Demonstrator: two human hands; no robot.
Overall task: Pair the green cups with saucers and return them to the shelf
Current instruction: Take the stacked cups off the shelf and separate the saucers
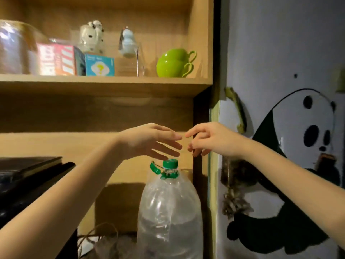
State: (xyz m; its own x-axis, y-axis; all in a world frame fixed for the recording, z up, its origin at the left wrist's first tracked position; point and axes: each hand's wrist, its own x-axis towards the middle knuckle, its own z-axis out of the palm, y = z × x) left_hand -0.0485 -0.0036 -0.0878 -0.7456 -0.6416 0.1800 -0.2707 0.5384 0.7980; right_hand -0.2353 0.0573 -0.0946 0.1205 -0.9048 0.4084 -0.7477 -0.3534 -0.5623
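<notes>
Two green cups (pixel 172 62) are stacked one on the other at the right end of the wooden shelf (pixel 104 84), handles pointing right. I see no saucers. My left hand (pixel 151 141) and my right hand (pixel 209 139) are raised below the shelf, fingertips nearly meeting, well under the cups. Both hands are empty with fingers spread; the right hand's lower fingers curl loosely.
A large clear water bottle with a green cap (pixel 169 208) stands just below my hands. On the shelf sit colourful boxes (pixel 61 59), a teal box (pixel 99 65), two small figurines (pixel 91 35) and a clear stand (pixel 134 60). A panda mural (pixel 298 146) covers the right wall.
</notes>
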